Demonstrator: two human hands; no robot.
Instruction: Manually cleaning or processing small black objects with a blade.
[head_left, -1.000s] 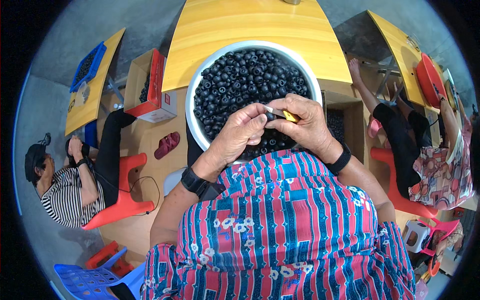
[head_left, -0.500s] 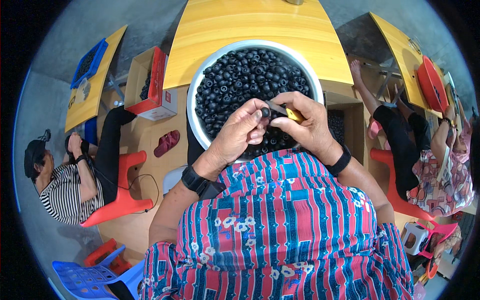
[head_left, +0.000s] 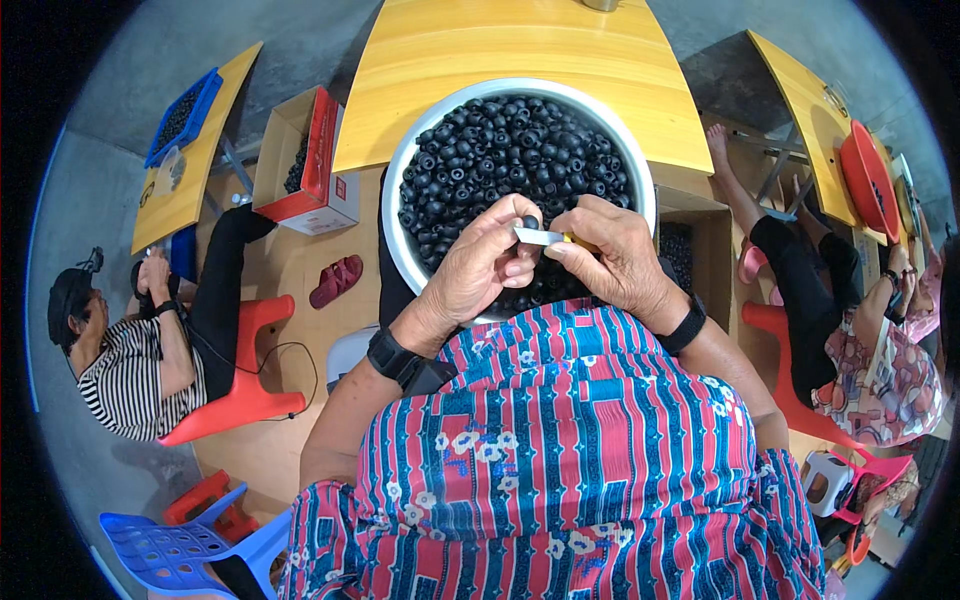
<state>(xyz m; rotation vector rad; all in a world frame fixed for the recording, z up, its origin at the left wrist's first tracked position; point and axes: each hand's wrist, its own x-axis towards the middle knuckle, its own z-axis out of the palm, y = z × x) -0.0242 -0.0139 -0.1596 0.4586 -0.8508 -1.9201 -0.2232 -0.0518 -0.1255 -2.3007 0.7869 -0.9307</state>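
My left hand (head_left: 488, 255) pinches a small round black piece (head_left: 530, 221) between thumb and fingers. My right hand (head_left: 615, 252) grips a small knife (head_left: 540, 236) with a yellow handle, which is mostly hidden by the fingers. The pale flat blade points left and lies against the near side of the piece, by my left thumb. Both hands are over the near part of a wide metal basin (head_left: 394, 205). Heaped in it are many similar black pieces (head_left: 515, 150), round, with holes showing in their ends.
A yellow wooden table (head_left: 500, 50) lies beyond the basin. An open red-and-white carton (head_left: 318, 205) stands left, near dark red slippers (head_left: 336, 282). A person in stripes (head_left: 140, 375) sits left; another person (head_left: 875, 385) sits right by a red basin (head_left: 866, 180). A blue chair (head_left: 165, 550) is lower left.
The knife blade has swung from pointing up and left to lying nearly level across the piece, with its flat side showing. My right hand has turned and drawn its fingers in closer.
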